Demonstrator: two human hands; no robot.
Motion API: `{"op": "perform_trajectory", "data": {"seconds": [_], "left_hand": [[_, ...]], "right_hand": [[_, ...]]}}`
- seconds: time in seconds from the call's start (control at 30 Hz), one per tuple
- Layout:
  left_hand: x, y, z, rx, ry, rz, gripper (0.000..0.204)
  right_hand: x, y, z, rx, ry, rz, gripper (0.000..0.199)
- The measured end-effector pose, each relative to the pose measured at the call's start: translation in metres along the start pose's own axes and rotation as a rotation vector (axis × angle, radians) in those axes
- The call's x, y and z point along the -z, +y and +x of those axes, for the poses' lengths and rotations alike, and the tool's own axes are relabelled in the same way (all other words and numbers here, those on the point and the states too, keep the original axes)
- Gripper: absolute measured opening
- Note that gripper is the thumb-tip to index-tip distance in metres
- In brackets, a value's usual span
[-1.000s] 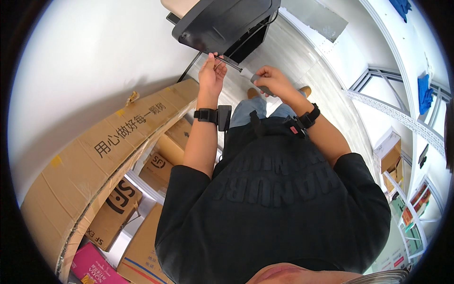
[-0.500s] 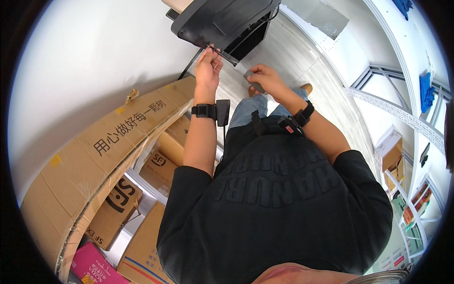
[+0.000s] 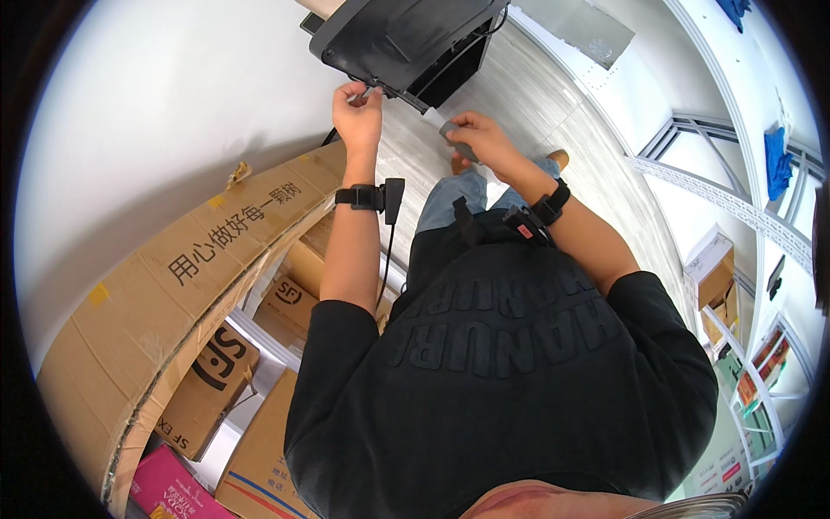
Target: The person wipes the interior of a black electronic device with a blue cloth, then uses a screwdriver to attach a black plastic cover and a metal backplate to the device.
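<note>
A large black plastic device (image 3: 393, 39) stands at the top, with a narrow black bar (image 3: 410, 100) along its near edge. My left hand (image 3: 358, 117) is at the left part of that edge, fingers curled and closed; what they grip, if anything, is too small to make out. To its right and a little lower, my right hand (image 3: 481, 138) pinches a small flat grey piece (image 3: 456, 141) between thumb and fingers. This piece is held apart from the device, just beyond the bar's right end. Its exact kind cannot be told.
On the left runs a long cardboard box (image 3: 164, 285), with brown cartons (image 3: 207, 389) and a pink box (image 3: 173, 489) on shelves below. White metal racking (image 3: 735, 199) curves along the right, with a blue cloth (image 3: 777, 169). Grey flooring (image 3: 553, 95) lies beyond my feet.
My left hand has shifted left and slightly up along the device's edge, away from the middle of the bar. My right hand has moved slightly left, still holding the grey piece.
</note>
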State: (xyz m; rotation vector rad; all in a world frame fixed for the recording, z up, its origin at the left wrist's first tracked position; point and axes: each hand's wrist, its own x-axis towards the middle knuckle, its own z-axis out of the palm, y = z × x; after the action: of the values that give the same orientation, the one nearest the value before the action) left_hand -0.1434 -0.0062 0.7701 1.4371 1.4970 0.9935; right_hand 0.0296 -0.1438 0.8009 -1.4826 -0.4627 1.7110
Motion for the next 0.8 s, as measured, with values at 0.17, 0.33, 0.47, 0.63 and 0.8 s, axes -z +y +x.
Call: {"op": "perform_trajectory", "data": {"seconds": [0.17,0.33,0.47,0.63,0.8], "left_hand": [[-0.004,0.023,0.011,-0.201,-0.024,0.183,0.035],[-0.001,0.02,0.015,-0.18,-0.056,0.226,0.035],[-0.001,0.024,0.015,-0.18,-0.047,0.253,0.031],[-0.002,0.032,0.014,-0.156,-0.053,0.325,0.028],[-0.003,0.028,0.014,-0.232,-0.03,0.301,0.028]], "right_hand": [[-0.001,-0.003,-0.003,-0.003,0.01,0.017,0.029],[-0.006,-0.009,-0.004,0.014,0.013,-0.014,0.03],[-0.007,-0.008,-0.002,0.001,0.017,-0.01,0.03],[-0.005,0.0,0.004,0.043,0.08,-0.059,0.035],[-0.009,-0.004,0.0,0.042,0.137,-0.13,0.03]]}}
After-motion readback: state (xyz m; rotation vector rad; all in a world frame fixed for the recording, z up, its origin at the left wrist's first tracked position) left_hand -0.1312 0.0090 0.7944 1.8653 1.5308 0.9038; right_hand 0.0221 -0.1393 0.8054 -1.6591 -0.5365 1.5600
